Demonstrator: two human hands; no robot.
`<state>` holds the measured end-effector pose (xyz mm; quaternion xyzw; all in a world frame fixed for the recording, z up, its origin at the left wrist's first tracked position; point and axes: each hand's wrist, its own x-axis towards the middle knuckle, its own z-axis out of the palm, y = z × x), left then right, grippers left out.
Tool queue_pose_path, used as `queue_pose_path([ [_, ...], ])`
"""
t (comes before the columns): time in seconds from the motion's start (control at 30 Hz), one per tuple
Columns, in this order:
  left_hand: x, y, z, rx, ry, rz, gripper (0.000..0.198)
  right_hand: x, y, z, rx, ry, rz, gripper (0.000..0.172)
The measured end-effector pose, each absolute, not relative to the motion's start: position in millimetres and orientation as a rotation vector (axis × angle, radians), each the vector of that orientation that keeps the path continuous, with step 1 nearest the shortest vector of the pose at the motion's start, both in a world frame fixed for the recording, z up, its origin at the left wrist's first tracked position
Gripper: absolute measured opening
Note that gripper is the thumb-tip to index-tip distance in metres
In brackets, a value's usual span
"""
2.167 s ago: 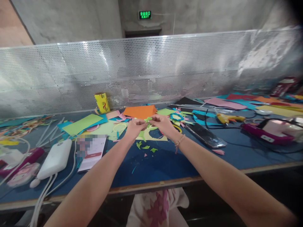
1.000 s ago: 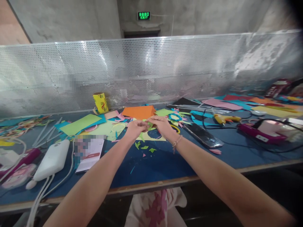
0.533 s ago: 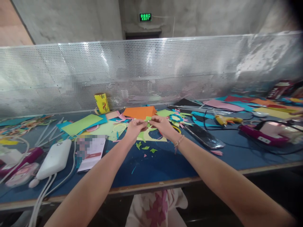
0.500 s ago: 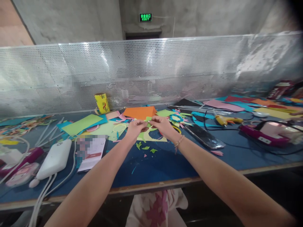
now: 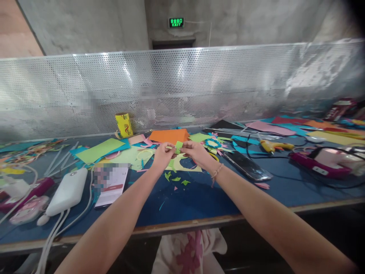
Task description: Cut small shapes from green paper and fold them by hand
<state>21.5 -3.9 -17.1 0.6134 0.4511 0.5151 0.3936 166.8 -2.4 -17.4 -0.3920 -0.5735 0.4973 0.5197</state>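
A small piece of light green paper (image 5: 178, 147) is pinched between my two hands, above the middle of the blue table. My left hand (image 5: 164, 156) grips its left side with closed fingertips. On the other side, my right hand (image 5: 196, 153) has thumb and fingers closed on the right edge. Beneath them lies a pale yellow sheet (image 5: 195, 167) with a round hole cut in it. Several green scraps (image 5: 176, 179) are scattered just in front of my hands. An orange folded sheet (image 5: 169, 135) rests right behind them.
To the right lie a dark phone (image 5: 247, 166), a yellow glue gun (image 5: 275, 146) and a purple power strip (image 5: 313, 165). On the left are a lit phone (image 5: 115, 190) and a white power bank (image 5: 67, 192) with cables. A perforated metal screen (image 5: 171, 87) closes off the back.
My fingers have shifted slightly on the green paper, and more of it shows between them now. My hands stay in about the same place.
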Motion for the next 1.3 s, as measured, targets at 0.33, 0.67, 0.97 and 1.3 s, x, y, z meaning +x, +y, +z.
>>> queue_pose_path([
  [0.33, 20.1, 1.1, -19.6, 1.705, 1.147, 1.356, 0.010, 168.0, -3.7, -15.9, -0.912, -1.476, 1.107, 0.010],
  [0.67, 21.6, -5.4, -12.9, 1.417, 0.969, 1.353, 0.010, 165.7, -4.0, -15.1, -0.861, -1.495, 1.057, 0.016],
  [0.97, 21.2, -3.1, -16.2, 1.150, 0.830, 1.251, 0.017, 167.8, -3.9, -16.2, -0.902, -1.513, 0.996, 0.020],
  [1.3, 22.0, -7.2, -13.0, 1.166, 0.889, 1.312, 0.030, 165.9, -7.4, -11.9, -0.862, -1.548, 1.021, 0.017],
])
